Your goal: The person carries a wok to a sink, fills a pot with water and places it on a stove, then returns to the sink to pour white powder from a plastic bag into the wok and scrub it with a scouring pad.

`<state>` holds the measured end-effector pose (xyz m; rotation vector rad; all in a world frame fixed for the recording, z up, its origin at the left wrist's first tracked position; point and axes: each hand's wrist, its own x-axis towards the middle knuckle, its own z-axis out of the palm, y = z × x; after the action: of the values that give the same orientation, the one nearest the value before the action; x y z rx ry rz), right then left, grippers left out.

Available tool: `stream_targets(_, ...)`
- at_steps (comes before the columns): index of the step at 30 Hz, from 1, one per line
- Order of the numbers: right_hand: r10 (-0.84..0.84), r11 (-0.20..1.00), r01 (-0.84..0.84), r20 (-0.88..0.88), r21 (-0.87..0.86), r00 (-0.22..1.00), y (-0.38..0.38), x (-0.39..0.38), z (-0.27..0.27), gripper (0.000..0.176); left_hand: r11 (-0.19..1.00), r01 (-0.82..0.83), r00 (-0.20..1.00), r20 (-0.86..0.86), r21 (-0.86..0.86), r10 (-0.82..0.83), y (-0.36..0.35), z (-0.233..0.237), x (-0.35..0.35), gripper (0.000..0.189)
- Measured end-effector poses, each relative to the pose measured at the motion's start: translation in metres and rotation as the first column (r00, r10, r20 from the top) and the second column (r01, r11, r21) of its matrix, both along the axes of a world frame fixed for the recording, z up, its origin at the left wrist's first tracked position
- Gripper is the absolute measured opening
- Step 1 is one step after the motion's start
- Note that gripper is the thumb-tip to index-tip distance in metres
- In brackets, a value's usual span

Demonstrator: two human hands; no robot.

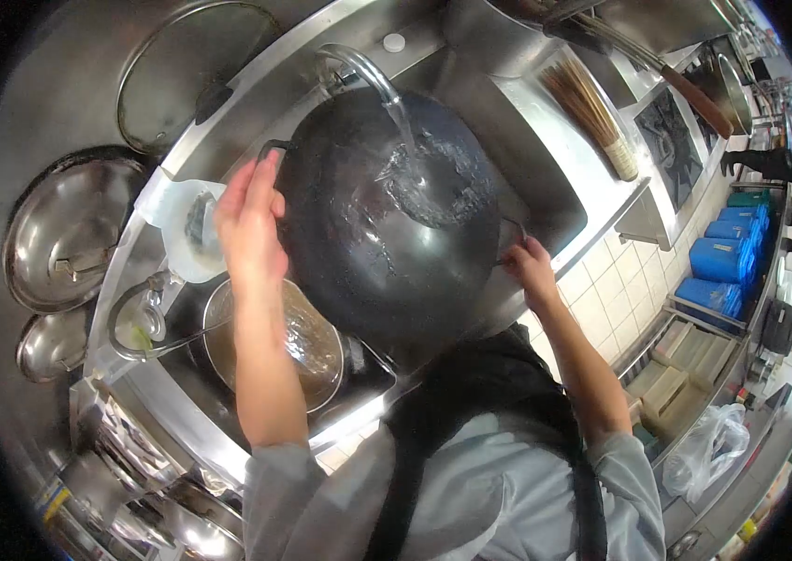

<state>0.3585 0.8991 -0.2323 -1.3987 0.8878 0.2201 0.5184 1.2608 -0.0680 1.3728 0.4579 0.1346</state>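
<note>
A large black wok [359, 234] lies across the sink beneath the running faucet [359, 61]. Water strikes its dark surface and spreads in a splashing ring. My right hand [532, 271] has its fingers closed around the wok's right handle. At the left rim is my left hand [254, 220], its fingers stretched up beside the other loop handle and close against the wok's edge. Below my left forearm stands a round metal pot [326, 374] of water in the neighbouring basin. A translucent plastic scoop [186, 243] sits just left of my left hand.
Metal lids [73, 224] lean along the left wall. A second curved faucet [120, 318] reaches over the left basin. On the right counter lies a bamboo brush [592, 122], with a stove burner [667, 140] beyond it. Blue bundles [723, 252] line the shelf across the tiled floor.
</note>
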Motion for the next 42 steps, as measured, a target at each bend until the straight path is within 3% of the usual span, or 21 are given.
stream_targets(3, 0.270, 0.924, -0.260, -0.001, -0.279, 0.963, 0.006, 0.009, -0.014, 0.036, 0.992, 0.109, 0.993, 0.047, -0.060, -0.106, -0.011, 0.016, -0.020, 0.037)
stream_targets(4, 0.359, 0.870, -0.326, 0.025, -0.369, 0.933, 0.010, 0.021, -0.009, 0.037, 0.972, 0.224, 0.972, 0.088, -0.073, -0.218, -0.016, 0.011, -0.029, 0.035)
stream_targets(6, 0.526, 0.720, -0.421, 0.037, -0.552, 0.850, 0.012, 0.049, 0.008, 0.037, 0.928, 0.329, 0.936, 0.069, 0.173, -0.344, -0.040, 0.002, -0.044, 0.033)
stream_targets(8, 0.520, 0.795, -0.411, 0.153, -0.445, 0.840, 0.031, 0.089, 0.036, 0.033, 0.881, 0.368, 0.884, 0.182, 0.298, -0.431, -0.059, -0.016, -0.049, 0.033)
stream_targets(10, 0.621, 0.728, -0.496, 0.148, -0.474, 0.770, 0.046, 0.132, 0.055, 0.029, 0.769, 0.412, 0.862, 0.063, 0.489, -0.503, -0.060, -0.022, -0.048, 0.028)
stream_targets(15, 0.694, 0.674, -0.456, 0.286, -0.581, 0.661, 0.115, 0.208, 0.093, 0.027, 0.842, 0.426, 0.861, 0.136, 0.331, -0.490, -0.052, -0.020, -0.022, 0.028)
stream_targets(18, 0.777, 0.543, -0.533, 0.149, -0.649, 0.611, 0.142, 0.223, 0.083, 0.026, 0.824, 0.399, 0.895, 0.025, 0.403, -0.446, -0.041, -0.030, -0.006, 0.034)
stream_targets(19, 0.800, 0.550, -0.526, 0.227, -0.649, 0.555, 0.146, 0.222, 0.081, 0.025, 0.822, 0.438, 0.889, -0.037, 0.363, -0.457, -0.035, -0.033, -0.002, 0.040)
stream_targets(22, 0.852, 0.485, -0.407, 0.312, -0.774, 0.421, 0.147, 0.214, 0.077, 0.023, 0.839, 0.414, 0.894, 0.013, 0.352, -0.447, -0.037, -0.050, -0.001, 0.041)
stream_targets(25, 0.920, 0.362, -0.486, 0.221, -0.795, 0.323, 0.127, 0.215, 0.091, 0.024, 0.827, 0.437, 0.890, -0.034, 0.353, -0.456, -0.040, -0.058, -0.004, 0.043)
stream_targets(28, 0.790, 0.596, -0.539, 0.314, -0.595, 0.527, 0.120, 0.219, 0.111, 0.028, 0.816, 0.501, 0.860, -0.060, 0.288, -0.506, -0.047, -0.065, -0.004, 0.047)
stream_targets(29, 0.797, 0.572, -0.564, 0.239, -0.596, 0.555, 0.118, 0.221, 0.125, 0.031, 0.793, 0.518, 0.846, -0.056, 0.321, -0.530, -0.051, -0.067, -0.003, 0.054)
stream_targets(32, 0.864, 0.472, -0.479, 0.280, -0.740, 0.419, 0.128, 0.222, 0.129, 0.025, 0.763, 0.510, 0.803, 0.099, 0.398, -0.588, -0.062, -0.070, 0.008, 0.059)
stream_targets(33, 0.874, 0.457, -0.471, 0.281, -0.755, 0.398, 0.128, 0.221, 0.128, 0.024, 0.712, 0.561, 0.770, 0.050, 0.422, -0.636, -0.062, -0.065, 0.016, 0.068)
stream_targets(36, 0.904, 0.413, -0.470, 0.292, -0.780, 0.312, 0.126, 0.216, 0.123, 0.025, 0.712, 0.578, 0.763, 0.045, 0.398, -0.645, -0.063, -0.066, 0.043, 0.074)
stream_targets(37, 0.904, 0.426, -0.568, 0.309, -0.704, 0.295, 0.118, 0.213, 0.137, 0.031, 0.660, 0.592, 0.747, -0.009, 0.463, -0.664, -0.064, -0.058, 0.051, 0.076)
stream_targets(38, 0.914, 0.400, -0.515, 0.284, -0.758, 0.290, 0.110, 0.207, 0.135, 0.037, 0.603, 0.599, 0.738, -0.070, 0.527, -0.671, -0.067, -0.052, 0.057, 0.078)
stream_targets(39, 0.920, 0.373, -0.672, 0.159, -0.639, 0.359, 0.101, 0.203, 0.146, 0.041, 0.552, 0.513, 0.725, 0.013, 0.658, -0.689, -0.078, -0.057, 0.062, 0.074)
stream_targets(40, 0.900, 0.435, -0.672, 0.294, -0.600, 0.321, 0.095, 0.201, 0.137, 0.040, 0.438, 0.514, 0.653, -0.004, 0.738, -0.758, -0.084, -0.057, 0.064, 0.061)
stream_targets(41, 0.910, 0.411, -0.698, 0.307, -0.586, 0.278, 0.087, 0.202, 0.134, 0.037, 0.324, 0.576, 0.593, -0.111, 0.750, -0.797, -0.089, -0.049, 0.063, 0.054)
stream_targets(42, 0.931, 0.364, -0.742, 0.234, -0.564, 0.279, 0.085, 0.197, 0.141, 0.038, 0.524, 0.571, 0.669, 0.011, 0.632, -0.743, -0.095, -0.045, 0.056, 0.047)
